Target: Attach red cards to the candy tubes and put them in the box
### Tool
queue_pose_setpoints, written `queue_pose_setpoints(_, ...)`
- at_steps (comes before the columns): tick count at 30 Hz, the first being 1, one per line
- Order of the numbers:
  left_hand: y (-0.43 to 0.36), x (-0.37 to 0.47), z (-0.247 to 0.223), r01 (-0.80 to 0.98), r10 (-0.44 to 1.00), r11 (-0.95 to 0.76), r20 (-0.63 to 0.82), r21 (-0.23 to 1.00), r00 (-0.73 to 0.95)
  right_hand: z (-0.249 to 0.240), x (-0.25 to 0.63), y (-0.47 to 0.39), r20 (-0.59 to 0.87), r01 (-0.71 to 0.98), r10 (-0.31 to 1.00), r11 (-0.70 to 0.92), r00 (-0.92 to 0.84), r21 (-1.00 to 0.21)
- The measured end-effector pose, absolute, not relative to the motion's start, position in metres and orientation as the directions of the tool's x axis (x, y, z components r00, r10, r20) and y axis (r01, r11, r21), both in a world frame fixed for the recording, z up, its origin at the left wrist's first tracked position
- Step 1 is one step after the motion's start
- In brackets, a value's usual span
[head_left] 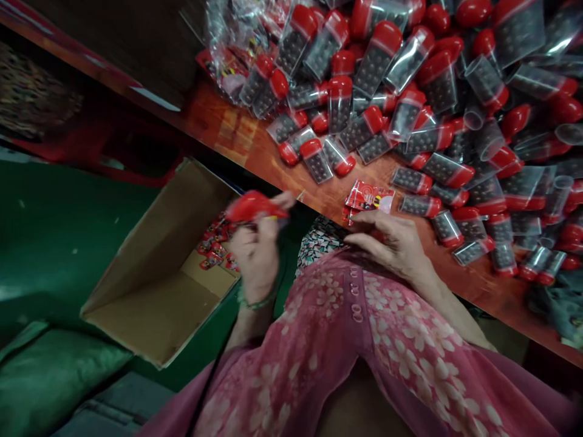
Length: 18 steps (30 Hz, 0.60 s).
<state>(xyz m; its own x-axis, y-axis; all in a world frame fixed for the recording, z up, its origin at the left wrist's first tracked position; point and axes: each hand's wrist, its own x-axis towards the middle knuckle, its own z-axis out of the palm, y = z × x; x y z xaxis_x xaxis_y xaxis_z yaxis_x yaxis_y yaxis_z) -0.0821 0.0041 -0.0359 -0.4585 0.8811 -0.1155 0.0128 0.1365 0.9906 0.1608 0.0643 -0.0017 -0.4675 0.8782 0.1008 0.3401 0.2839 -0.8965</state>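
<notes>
The left hand (pixel 257 258) has its grip closed, thumb and fingers pinching a red piece (pixel 252 206) that is too blurred to identify. An open carton (pixel 146 249) lies left of that grip and seemingly below it, with printed red packets (pixel 216 246) inside. The right hand (pixel 401 243) has its thumb and fingertips slightly parted; a few flat packets (pixel 370 197) lie just beyond them on the surface (pixel 271 167), near its edge. Whether the fingertips touch these is hard to tell.

For good handling, a light pinch on the red piece should be enough, as squeezing harder might crumple it. The flat packets appear to overlap, so the right grip would do best to separate one cleanly, without brushing the red-capped containers (pixel 316 161) heaped beyond it.

As for print, the packets beyond the right grip show pale curved lines, a pink patch and a yellow spot, but no letters can be read. No label is legible on the containers, and no brand can be made out.
</notes>
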Motion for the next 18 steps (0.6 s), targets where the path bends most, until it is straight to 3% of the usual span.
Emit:
queue_pose_setpoints(2, -0.021, -0.139, -0.056, 0.320, 0.809, 0.103, 0.108, 0.942, -0.578, -0.003, 0.178, 0.064, 0.173, 0.494, 0.895, 0.379, -0.412, -0.783)
queue_pose_setpoints(3, -0.034, -0.166, -0.065, 0.468, 0.852, 0.184, 0.096, 0.864, -0.514, -0.005, 0.186, 0.064, 0.199, 0.564, 0.899, 0.404, -0.390, -0.720)
queue_pose_setpoints(5, -0.053, -0.207, -0.077, 0.583, 0.830, 0.253, 0.137, 0.772, -0.541, -0.011, 0.200, 0.064, 0.221, 0.674, 0.895, 0.439, -0.387, -0.595)
queue_pose_setpoints(8, -0.055, -0.213, -0.070, 0.748, 0.785, 0.281, 0.305, 0.601, -0.540, -0.022, 0.209, 0.064, 0.213, 0.733, 0.870, 0.491, -0.445, -0.471)
queue_pose_setpoints(9, -0.046, -0.198, -0.062, 0.809, 0.756, 0.229, 0.424, 0.542, -0.498, -0.025, 0.209, 0.063, 0.207, 0.742, 0.866, 0.497, -0.455, -0.449)
queue_pose_setpoints(10, -0.034, -0.177, -0.053, 0.839, 0.761, 0.142, 0.484, 0.526, -0.432, -0.028, 0.209, 0.063, 0.201, 0.751, 0.867, 0.496, -0.455, -0.436)
queue_pose_setpoints(11, -0.020, -0.152, -0.045, 0.829, 0.853, 0.065, 0.400, 0.555, -0.334, -0.030, 0.208, 0.062, 0.197, 0.760, 0.871, 0.489, -0.450, -0.429)
queue_pose_setpoints(12, -0.005, -0.124, -0.037, 0.808, 0.879, -0.057, 0.413, 0.586, -0.238, -0.033, 0.206, 0.061, 0.194, 0.765, 0.876, 0.481, -0.442, -0.428)
queue_pose_setpoints(15, 0.035, -0.049, -0.026, 0.663, 0.854, -0.484, 0.474, 0.572, 0.214, -0.037, 0.203, 0.059, 0.208, 0.761, 0.876, 0.482, -0.436, -0.435)
queue_pose_setpoints(18, 0.058, -0.010, -0.031, 0.581, 0.795, -0.606, 0.439, 0.543, 0.419, -0.040, 0.201, 0.057, 0.255, 0.756, 0.861, 0.509, -0.441, -0.411)
